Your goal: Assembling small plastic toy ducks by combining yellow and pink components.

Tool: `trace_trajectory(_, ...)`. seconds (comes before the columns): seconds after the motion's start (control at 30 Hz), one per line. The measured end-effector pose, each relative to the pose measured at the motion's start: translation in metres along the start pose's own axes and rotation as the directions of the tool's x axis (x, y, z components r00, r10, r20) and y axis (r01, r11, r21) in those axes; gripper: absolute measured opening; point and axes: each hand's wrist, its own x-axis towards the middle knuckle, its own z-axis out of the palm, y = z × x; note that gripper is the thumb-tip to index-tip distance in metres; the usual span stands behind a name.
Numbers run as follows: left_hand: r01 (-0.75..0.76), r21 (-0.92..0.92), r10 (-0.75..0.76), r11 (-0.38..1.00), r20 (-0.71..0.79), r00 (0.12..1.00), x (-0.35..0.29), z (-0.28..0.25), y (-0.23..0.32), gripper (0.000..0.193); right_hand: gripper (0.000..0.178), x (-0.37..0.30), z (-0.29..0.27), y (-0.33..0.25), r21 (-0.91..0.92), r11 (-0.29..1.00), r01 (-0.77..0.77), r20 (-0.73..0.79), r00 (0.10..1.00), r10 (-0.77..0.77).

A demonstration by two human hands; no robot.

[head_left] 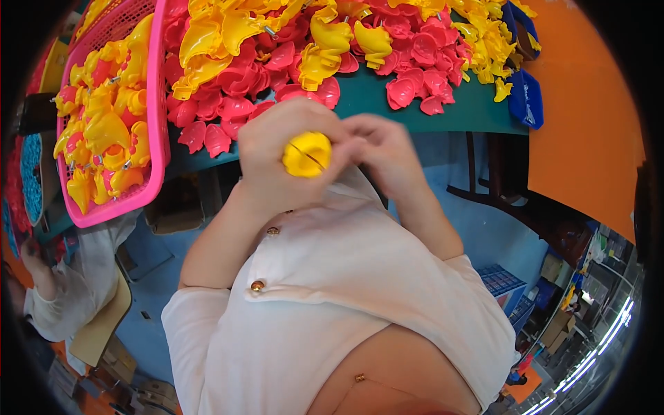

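Observation:
My left hand is closed around a yellow plastic toy part, whose rounded end faces up with a dark slit across it. Right beside it, my right hand is slightly blurred, its fingertips pinched together against the left hand's fingers. Whatever the right fingers hold, if anything, is hidden. Just beyond both hands, loose pink petal-shaped plastic shells and yellow duck-like shell halves lie heaped on a green work table. Some yellow pieces carry small metal pins.
At the left stands a pink plastic basket full of yellow-and-pink toy pieces. Blue trays with small parts sit at the table's right end, next to an orange surface. Another person's white sleeve shows at lower left.

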Motion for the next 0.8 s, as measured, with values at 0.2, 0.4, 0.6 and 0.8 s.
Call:
trace_trajectory(0.2, 0.466, -0.147, -0.485, 0.873, -0.142, 0.863, -0.013, 0.011, 0.000, 0.019, 0.016, 0.010, -0.036, -0.038, -0.932, 0.028, 0.361, 0.205, 0.589, -0.782)
trace_trajectory(0.4, 0.543, -0.160, -0.565, 0.824, -0.165, 0.808, -0.013, 0.016, -0.001, 0.024, 0.015, 0.047, -0.027, -0.040, -0.940, -0.184, 0.286, 0.323, 0.579, -0.748)
trace_trajectory(0.6, 0.634, -0.249, -0.667, 0.732, -0.070, 0.742, -0.019, 0.019, -0.006, 0.024, 0.018, 0.064, -0.002, -0.040, -0.876, -0.314, 0.366, 0.480, 0.597, -0.643)
trace_trajectory(0.8, 0.642, -0.344, -0.692, 0.685, -0.033, 0.721, -0.022, 0.012, -0.015, 0.023, 0.013, 0.050, -0.022, -0.059, -0.926, -0.185, 0.330, 0.348, 0.552, -0.758)
